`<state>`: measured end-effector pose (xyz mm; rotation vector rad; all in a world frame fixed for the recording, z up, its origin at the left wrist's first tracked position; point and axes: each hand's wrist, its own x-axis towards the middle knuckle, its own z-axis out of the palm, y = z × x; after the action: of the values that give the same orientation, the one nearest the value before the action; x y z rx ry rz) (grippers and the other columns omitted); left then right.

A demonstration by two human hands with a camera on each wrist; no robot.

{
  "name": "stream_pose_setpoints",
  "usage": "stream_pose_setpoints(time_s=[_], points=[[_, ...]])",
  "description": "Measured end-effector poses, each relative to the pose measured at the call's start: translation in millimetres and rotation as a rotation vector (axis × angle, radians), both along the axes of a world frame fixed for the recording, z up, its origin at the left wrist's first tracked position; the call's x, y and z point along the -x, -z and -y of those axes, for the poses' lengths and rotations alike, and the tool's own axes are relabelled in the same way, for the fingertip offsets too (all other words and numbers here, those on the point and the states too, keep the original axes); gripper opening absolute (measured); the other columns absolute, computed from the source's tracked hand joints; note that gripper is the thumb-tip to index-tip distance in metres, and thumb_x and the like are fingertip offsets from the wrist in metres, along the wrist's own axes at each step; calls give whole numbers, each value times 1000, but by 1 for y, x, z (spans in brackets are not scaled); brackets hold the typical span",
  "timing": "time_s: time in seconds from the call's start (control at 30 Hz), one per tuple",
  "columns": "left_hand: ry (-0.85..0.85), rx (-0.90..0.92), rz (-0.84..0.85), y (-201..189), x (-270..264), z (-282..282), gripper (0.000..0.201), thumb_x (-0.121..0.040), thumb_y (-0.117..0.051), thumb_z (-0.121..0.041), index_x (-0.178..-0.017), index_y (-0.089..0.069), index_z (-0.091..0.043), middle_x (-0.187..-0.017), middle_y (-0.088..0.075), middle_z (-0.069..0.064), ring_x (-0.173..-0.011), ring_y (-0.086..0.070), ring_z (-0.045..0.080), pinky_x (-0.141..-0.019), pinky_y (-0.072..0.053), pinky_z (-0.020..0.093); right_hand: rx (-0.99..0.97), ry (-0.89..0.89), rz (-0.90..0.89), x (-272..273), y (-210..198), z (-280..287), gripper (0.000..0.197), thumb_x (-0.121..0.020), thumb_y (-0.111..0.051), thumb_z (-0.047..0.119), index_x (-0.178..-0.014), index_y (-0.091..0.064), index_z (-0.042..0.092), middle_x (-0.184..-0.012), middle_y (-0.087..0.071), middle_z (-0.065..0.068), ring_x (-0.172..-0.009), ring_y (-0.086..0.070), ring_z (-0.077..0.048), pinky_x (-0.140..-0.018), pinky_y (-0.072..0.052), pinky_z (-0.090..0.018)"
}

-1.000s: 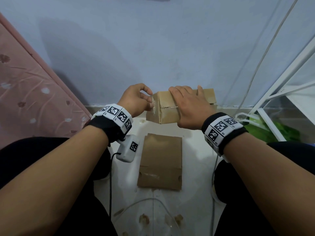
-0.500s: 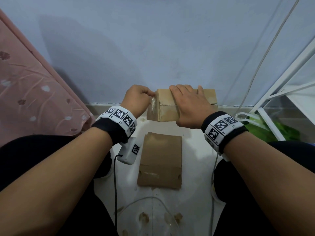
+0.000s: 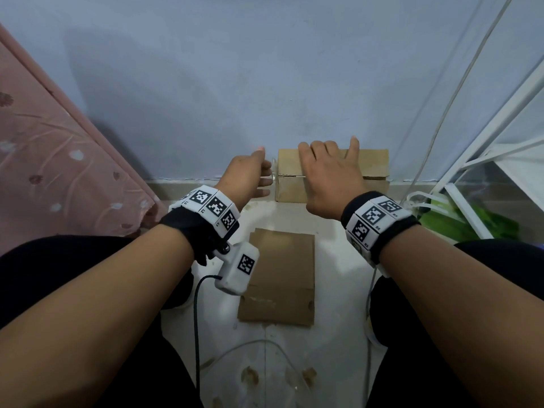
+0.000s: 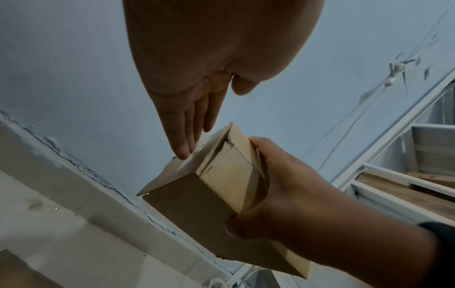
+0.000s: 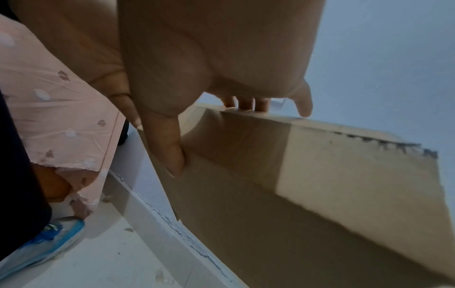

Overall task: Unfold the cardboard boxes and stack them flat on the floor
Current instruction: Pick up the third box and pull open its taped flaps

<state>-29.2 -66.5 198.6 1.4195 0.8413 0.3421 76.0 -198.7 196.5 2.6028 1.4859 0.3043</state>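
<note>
A small brown cardboard box (image 3: 372,164) is held above the floor close to the wall. My right hand (image 3: 329,178) grips it from above, fingers (image 5: 246,105) over the far edge and thumb (image 5: 172,150) on the near face. My left hand (image 3: 259,175) reaches to the box's left end with straight fingers (image 4: 184,136); their tips touch a strip of clear tape (image 4: 197,150) on the end flap. The box (image 4: 192,200) shows a raised flap at that end. A flattened cardboard piece (image 3: 279,275) lies on the floor between my knees.
A pink patterned cloth (image 3: 59,160) hangs at the left. A white metal rack (image 3: 485,148) stands at the right with green material (image 3: 471,228) under it. The blue wall (image 3: 265,83) is just behind the box. A black cable (image 3: 197,334) trails on the floor.
My left hand was curled, pinching at the box's left end; its fingers are now straight against that end. The right hand keeps its grip and the box has levelled a little.
</note>
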Motion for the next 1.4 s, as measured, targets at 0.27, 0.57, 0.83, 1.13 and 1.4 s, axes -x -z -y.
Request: stream_pose_setpoints(time_s=[0.27, 0.57, 0.83, 1.13, 1.4], points=[[46, 174, -21, 2, 2, 0, 71, -100, -35, -67, -130, -53, -5, -124, -59, 7, -115, -62, 25, -100, -53, 45, 16, -49, -17, 4, 2, -1, 93, -69, -71, 26, -148, -25, 13, -135, -43, -5, -128, -39, -29, -113, -16, -71], [107, 308, -25, 3, 5, -11, 74, -84, -26, -86, -93, -47, -15, -111, -48, 7, -100, -54, 27, -104, -47, 49, 2, -128, 0, 8, -1, -1, 92, -67, -74, 20, -146, -28, 12, -135, -43, -4, -125, -39, -28, -113, -12, -74], [132, 346, -53, 4, 8, -13, 106, -77, -26, -90, -122, -56, 1, -113, -56, 15, -105, -61, 24, -114, -37, 56, -36, -181, 9, 11, 0, -1, 86, -65, -71, 16, -142, -33, 11, -129, -45, -4, -122, -41, -29, -112, -12, -75], [102, 333, -50, -2, 11, -7, 74, -97, -15, -77, -96, -53, -14, -60, -53, -3, -55, -53, 13, -74, -49, 32, -46, -207, -32, 14, -3, 0, 89, -64, -69, 16, -145, -32, 9, -136, -45, -4, -126, -40, -28, -112, -13, -75], [127, 250, -24, -3, 15, -9, 80, -101, -6, -70, -102, -57, -8, -45, -59, -5, -38, -59, 8, -50, -53, 21, -108, -236, -76, 16, -4, -1, 92, -64, -72, 22, -146, -34, 10, -137, -46, -4, -127, -41, -28, -112, -16, -74]])
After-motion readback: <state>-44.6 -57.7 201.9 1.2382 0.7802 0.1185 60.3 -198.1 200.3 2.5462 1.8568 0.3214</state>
